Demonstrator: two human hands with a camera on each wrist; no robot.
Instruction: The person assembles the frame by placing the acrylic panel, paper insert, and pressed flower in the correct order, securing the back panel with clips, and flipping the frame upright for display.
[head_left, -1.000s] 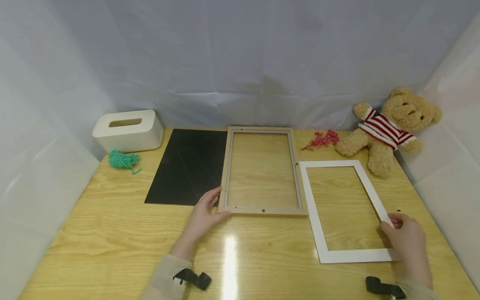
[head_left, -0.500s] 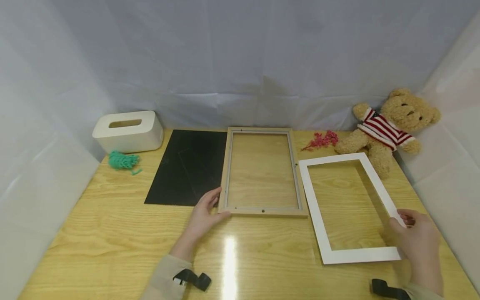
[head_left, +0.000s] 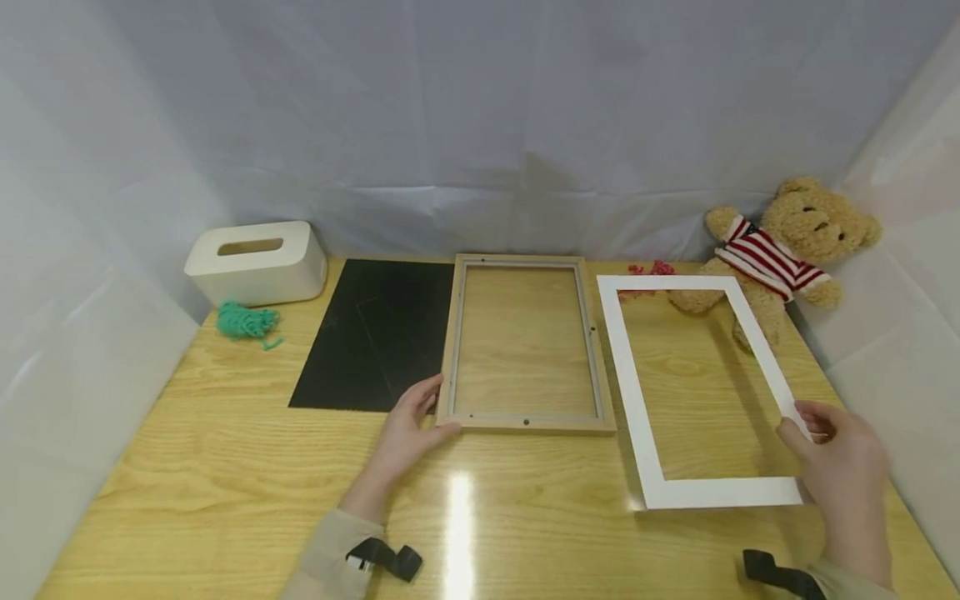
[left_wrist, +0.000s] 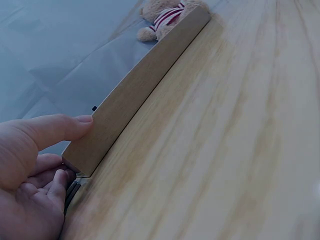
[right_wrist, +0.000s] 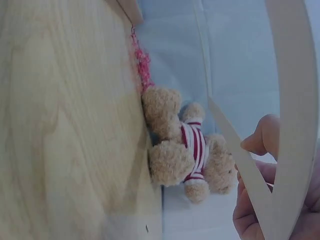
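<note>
The wooden picture frame (head_left: 526, 422) lies on the table, its inner groove facing up. With the thumb on one side and curled fingers round the other, my left hand (head_left: 411, 427) grips its near left corner; the left wrist view shows the thumb (left_wrist: 62, 128) against the frame's outer side (left_wrist: 130, 95). A white picture mat (head_left: 633, 392) is held up over the table to the right of the frame. My right hand (head_left: 843, 454) pinches the mat's right strip between thumb and fingers, as the right wrist view also shows along the mat (right_wrist: 295, 110).
A black backing board (head_left: 375, 333) lies left of the frame. Farther left are a white tissue box (head_left: 258, 267) and a green yarn bundle (head_left: 246, 320). A teddy bear (head_left: 780, 254) and pink dried flowers (head_left: 662, 267) sit behind the mat, before the cloth wall (head_left: 480, 125).
My right hand has lifted the white mat off the table, its far edge rising first and then its near edge. It now overlaps the flowers and bear's leg. My left hand has stayed still.
</note>
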